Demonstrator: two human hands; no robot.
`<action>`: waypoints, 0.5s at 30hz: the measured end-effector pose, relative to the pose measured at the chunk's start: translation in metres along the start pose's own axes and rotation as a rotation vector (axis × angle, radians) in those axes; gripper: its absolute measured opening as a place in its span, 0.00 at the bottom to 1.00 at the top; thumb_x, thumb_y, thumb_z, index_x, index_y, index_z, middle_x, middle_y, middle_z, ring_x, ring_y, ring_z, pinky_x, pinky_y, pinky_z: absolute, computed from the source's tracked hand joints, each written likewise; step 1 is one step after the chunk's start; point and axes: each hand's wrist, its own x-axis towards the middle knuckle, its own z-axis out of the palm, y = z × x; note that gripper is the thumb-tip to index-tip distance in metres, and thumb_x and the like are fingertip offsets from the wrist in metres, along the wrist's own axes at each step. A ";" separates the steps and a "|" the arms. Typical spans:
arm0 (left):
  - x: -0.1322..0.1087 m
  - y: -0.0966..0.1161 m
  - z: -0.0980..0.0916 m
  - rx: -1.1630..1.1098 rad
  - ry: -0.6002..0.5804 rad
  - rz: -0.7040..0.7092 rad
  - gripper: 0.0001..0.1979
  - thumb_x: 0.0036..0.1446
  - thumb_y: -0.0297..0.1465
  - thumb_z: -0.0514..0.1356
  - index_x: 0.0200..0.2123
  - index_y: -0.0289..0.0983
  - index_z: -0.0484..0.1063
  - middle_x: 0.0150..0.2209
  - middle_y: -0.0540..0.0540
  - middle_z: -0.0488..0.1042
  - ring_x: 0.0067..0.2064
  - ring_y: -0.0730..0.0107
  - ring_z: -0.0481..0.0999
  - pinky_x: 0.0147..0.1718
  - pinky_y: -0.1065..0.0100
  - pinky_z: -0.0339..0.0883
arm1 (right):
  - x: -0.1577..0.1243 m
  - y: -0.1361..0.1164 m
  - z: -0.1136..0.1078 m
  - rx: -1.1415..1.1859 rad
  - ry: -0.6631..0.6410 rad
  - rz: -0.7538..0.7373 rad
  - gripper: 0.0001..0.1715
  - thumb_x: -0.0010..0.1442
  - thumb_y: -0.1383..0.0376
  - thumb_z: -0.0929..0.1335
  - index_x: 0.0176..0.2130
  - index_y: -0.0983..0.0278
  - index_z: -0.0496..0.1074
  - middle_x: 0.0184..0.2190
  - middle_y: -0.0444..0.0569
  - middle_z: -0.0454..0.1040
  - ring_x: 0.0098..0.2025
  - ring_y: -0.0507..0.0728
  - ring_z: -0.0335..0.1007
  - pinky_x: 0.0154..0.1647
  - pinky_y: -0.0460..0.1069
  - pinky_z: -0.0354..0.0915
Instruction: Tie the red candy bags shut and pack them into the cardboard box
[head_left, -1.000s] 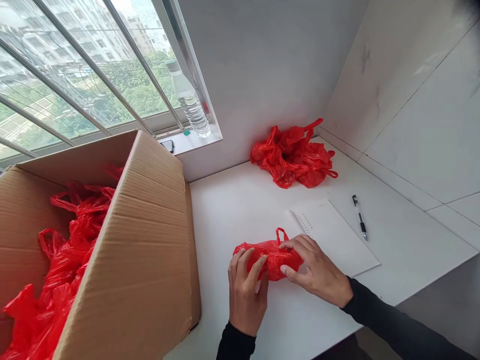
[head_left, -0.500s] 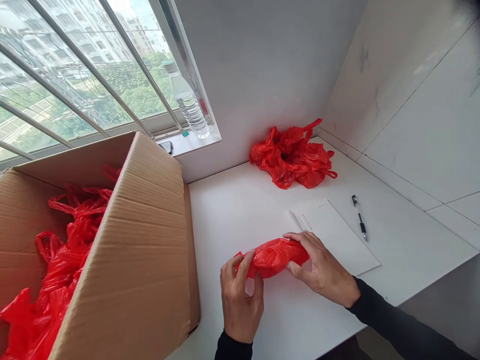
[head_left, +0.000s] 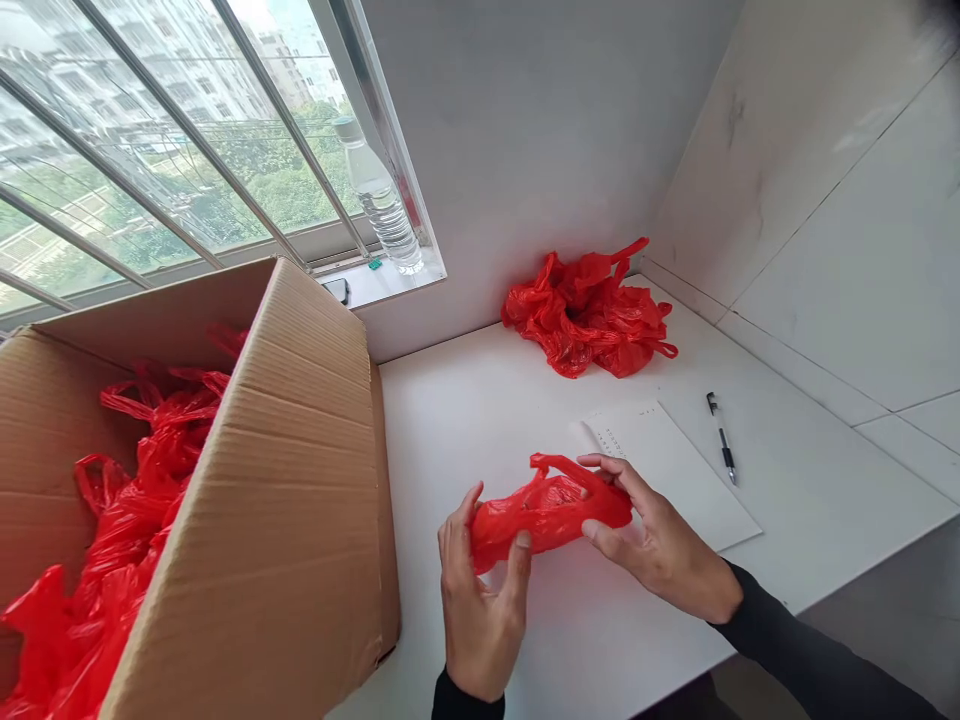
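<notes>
A red plastic bag [head_left: 551,515], bundled into a long roll, is held between both hands above the white table [head_left: 442,420]. My left hand [head_left: 484,595] grips its left end, thumb on the near side and fingers around the far side. At the right end, my right hand [head_left: 649,535] has its thumb in front and its fingers behind. A handle loop sticks up from the top of the bundle. Whatever may be wrapped inside cannot be made out.
To the left stands an open cardboard box [head_left: 300,480] with red plastic bags [head_left: 142,500] inside. More crumpled red bags [head_left: 589,315] lie by the wall. A sheet of paper [head_left: 675,480] and a pen [head_left: 721,438] are at right; a water bottle [head_left: 382,200] stands on the windowsill.
The bundled bag has turned in my hands, and its handle loop now shows on top. Both hands have shifted their grip slightly; the right one moved a little to the right.
</notes>
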 end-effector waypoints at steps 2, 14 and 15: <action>0.001 0.008 -0.001 -0.049 -0.045 -0.016 0.20 0.61 0.41 0.63 0.54 0.44 0.72 0.47 0.43 0.75 0.44 0.59 0.76 0.41 0.61 0.73 | -0.002 -0.006 0.001 -0.012 -0.021 -0.001 0.19 0.66 0.54 0.66 0.55 0.54 0.65 0.49 0.49 0.72 0.48 0.59 0.71 0.45 0.52 0.71; 0.000 0.033 -0.023 -0.855 -0.047 -0.213 0.12 0.63 0.42 0.59 0.34 0.42 0.75 0.44 0.42 0.78 0.55 0.48 0.75 0.49 0.50 0.74 | -0.021 -0.012 -0.009 0.123 0.139 -0.105 0.15 0.72 0.54 0.59 0.46 0.55 0.71 0.52 0.49 0.73 0.61 0.63 0.65 0.61 0.58 0.64; 0.000 0.037 -0.025 -0.893 -0.064 -0.225 0.12 0.63 0.42 0.59 0.33 0.42 0.75 0.43 0.42 0.79 0.56 0.47 0.75 0.49 0.49 0.75 | -0.022 -0.014 -0.009 0.149 0.138 -0.111 0.14 0.72 0.55 0.59 0.45 0.54 0.71 0.52 0.49 0.73 0.60 0.62 0.66 0.61 0.57 0.64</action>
